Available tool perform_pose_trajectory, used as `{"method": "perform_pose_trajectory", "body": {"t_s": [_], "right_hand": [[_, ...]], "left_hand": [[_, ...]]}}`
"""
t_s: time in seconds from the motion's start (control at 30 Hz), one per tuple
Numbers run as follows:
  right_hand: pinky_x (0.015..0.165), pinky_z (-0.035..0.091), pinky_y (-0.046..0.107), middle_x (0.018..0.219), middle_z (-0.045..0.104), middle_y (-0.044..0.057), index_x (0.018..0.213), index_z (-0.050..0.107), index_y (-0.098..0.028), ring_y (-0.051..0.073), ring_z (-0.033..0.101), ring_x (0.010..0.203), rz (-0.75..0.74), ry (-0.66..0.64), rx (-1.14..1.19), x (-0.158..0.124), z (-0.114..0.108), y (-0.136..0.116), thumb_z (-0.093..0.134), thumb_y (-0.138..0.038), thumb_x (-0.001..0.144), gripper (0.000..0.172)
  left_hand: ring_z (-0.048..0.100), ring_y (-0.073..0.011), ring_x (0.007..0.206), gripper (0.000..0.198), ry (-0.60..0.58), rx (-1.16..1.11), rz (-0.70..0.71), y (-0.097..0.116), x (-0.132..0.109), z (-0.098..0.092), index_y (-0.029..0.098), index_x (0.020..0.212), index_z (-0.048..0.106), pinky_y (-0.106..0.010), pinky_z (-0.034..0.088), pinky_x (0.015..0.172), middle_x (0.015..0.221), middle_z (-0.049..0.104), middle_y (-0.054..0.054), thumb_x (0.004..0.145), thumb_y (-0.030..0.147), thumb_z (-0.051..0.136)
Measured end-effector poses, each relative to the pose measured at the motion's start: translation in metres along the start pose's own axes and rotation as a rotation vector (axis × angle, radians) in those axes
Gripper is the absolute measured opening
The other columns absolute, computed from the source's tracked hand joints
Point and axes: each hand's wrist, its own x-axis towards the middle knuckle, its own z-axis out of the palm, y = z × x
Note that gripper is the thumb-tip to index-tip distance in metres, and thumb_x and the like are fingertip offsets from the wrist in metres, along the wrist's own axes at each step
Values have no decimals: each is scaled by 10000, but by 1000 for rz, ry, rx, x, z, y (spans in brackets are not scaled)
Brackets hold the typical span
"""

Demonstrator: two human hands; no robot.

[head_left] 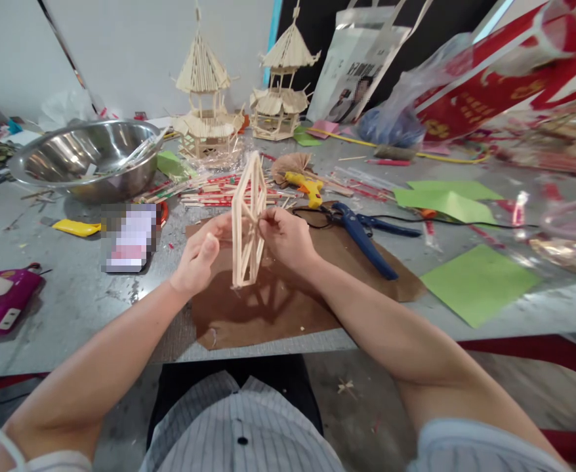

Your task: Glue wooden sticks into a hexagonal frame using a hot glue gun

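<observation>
Stick frame [237, 239] is held upright above the brown mat [268, 321]. Right hand [288, 237] has its fingers pinching the middle; left hand's [197, 259] fingers go behind the frame, thumb apart, can't tell if they're gripping. Blue pliers [361, 242] lie on the mat's right half, yellow glue gun [310, 190] by its far edge, phone [133, 239] left of it.

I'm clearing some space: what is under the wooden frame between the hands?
Beneath the wooden frame lies a brown sheet with shadows on it. The frame and right hand cover parts of that sheet; what's there can't be seen.
</observation>
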Motion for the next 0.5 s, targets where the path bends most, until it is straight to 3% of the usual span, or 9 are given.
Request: {"method": "perform_pose_trajectory", "body": {"t_s": [0.1,0.2,0.33,0.5], "right_hand": [[557,426,253,610,578,-19,697,535,-189,111,533,551,148,-47,408,1,4,-1,540,-298,719,112],[547,470,274,590,592,-20,706,537,-188,123,565,532,337,-138,765,0,7,-6,634,-361,668,202],[521,492,263,594,630,-15,738,570,-186,125,589,520,485,-216,982,-3,6,-14,730,-389,589,299],[497,496,259,620,655,12,760,597,-175,147,622,568,502,-247,1004,-5,9,-17,730,-418,593,323]], "left_hand": [[544,-216,1095,377,53,260,4,-7,0,-3,188,1213,512,-398,445,929,1216,563,-106,864,323,461],[500,-225,1162,533,-4,646,85,-8,1,-3,169,1281,430,-409,395,1001,1268,525,-115,760,149,543],[448,-217,1234,626,-202,854,208,-5,-1,1,205,1374,300,-390,386,1029,1347,466,-109,788,142,512],[386,-258,1290,700,-198,904,161,-9,-1,1,218,1406,227,-448,379,1032,1398,399,-141,798,252,571]]}}
